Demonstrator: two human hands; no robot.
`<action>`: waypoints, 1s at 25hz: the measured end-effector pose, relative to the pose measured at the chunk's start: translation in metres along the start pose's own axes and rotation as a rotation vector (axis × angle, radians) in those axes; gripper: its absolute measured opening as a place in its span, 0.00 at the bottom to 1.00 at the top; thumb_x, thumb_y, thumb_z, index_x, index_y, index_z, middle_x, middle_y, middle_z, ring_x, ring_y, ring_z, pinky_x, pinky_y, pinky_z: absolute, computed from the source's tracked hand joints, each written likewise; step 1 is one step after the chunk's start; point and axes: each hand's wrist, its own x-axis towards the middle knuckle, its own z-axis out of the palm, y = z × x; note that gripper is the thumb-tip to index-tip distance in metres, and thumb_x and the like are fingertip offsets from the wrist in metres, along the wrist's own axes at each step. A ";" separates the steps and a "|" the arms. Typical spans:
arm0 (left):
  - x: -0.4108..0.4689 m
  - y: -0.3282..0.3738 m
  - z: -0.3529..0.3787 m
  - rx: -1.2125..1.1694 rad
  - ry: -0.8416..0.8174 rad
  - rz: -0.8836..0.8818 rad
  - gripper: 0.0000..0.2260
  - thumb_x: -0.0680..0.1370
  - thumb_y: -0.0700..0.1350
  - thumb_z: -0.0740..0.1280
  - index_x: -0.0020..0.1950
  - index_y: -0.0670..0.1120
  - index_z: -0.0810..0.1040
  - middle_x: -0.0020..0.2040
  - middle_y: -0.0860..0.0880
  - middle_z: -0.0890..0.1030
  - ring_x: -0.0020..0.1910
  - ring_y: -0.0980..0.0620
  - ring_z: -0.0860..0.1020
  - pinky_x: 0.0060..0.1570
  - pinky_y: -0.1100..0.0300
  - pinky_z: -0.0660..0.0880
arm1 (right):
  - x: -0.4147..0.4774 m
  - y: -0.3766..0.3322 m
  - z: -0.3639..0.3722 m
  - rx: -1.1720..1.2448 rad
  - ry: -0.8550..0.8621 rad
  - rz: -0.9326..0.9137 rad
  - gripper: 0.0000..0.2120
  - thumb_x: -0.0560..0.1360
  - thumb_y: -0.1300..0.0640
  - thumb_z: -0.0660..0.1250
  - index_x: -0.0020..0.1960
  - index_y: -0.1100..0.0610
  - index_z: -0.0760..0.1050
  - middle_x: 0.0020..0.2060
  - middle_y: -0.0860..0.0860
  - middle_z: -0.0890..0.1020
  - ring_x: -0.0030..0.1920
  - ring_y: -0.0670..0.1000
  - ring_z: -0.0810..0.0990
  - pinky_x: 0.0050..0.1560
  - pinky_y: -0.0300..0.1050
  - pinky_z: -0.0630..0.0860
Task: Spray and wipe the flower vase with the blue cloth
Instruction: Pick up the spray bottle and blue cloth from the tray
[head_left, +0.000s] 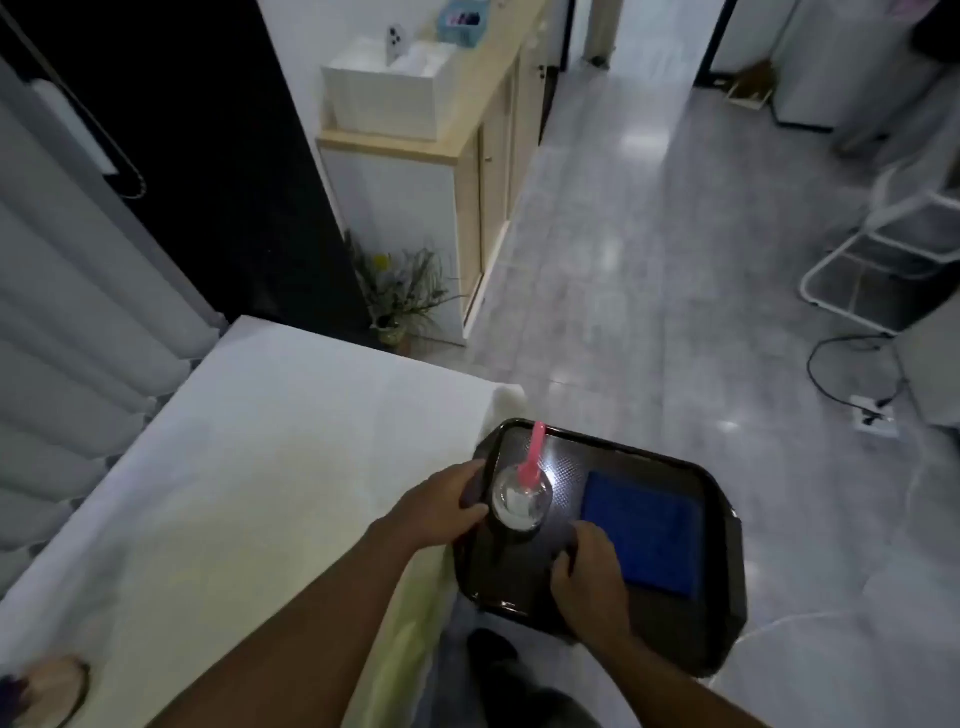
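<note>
A black tray (730, 561) hangs past the right edge of the white-covered table (249, 467). On it stands a clear spray bottle (521, 501) with a pink nozzle, seen from above, and a folded blue cloth (649, 525) lies to its right. My left hand (441, 506) grips the tray's left rim beside the bottle. My right hand (589, 579) is curled on the tray's near part, touching the cloth's near-left corner. A round beige object with purple bits (49, 686), perhaps the flower vase, is cut off at the table's bottom-left corner.
A potted plant (397, 296) stands on the floor beyond the table, next to a wooden cabinet (483, 171) bearing a white box (384, 104). A white wire rack (883, 260) and a cable with a power strip (872, 410) sit on the tiled floor at right.
</note>
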 end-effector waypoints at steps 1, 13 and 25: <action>0.014 0.003 0.011 -0.035 -0.004 0.017 0.35 0.77 0.55 0.70 0.81 0.56 0.60 0.79 0.53 0.68 0.77 0.50 0.69 0.72 0.54 0.68 | 0.017 0.012 -0.004 -0.074 0.010 0.000 0.22 0.75 0.58 0.67 0.68 0.57 0.71 0.66 0.56 0.76 0.68 0.57 0.73 0.69 0.53 0.71; 0.076 0.030 0.061 -0.360 0.085 0.013 0.27 0.75 0.53 0.76 0.71 0.57 0.69 0.53 0.63 0.79 0.53 0.70 0.78 0.59 0.60 0.77 | 0.074 0.067 -0.019 -0.617 -0.331 0.071 0.32 0.83 0.40 0.52 0.81 0.50 0.47 0.82 0.52 0.43 0.81 0.58 0.44 0.77 0.58 0.54; 0.041 0.038 0.013 -0.493 0.289 0.065 0.14 0.77 0.50 0.74 0.60 0.53 0.74 0.49 0.54 0.84 0.51 0.64 0.82 0.51 0.72 0.75 | 0.094 -0.023 -0.042 -0.066 -0.025 0.100 0.12 0.83 0.57 0.55 0.62 0.57 0.72 0.48 0.59 0.83 0.47 0.62 0.81 0.46 0.55 0.77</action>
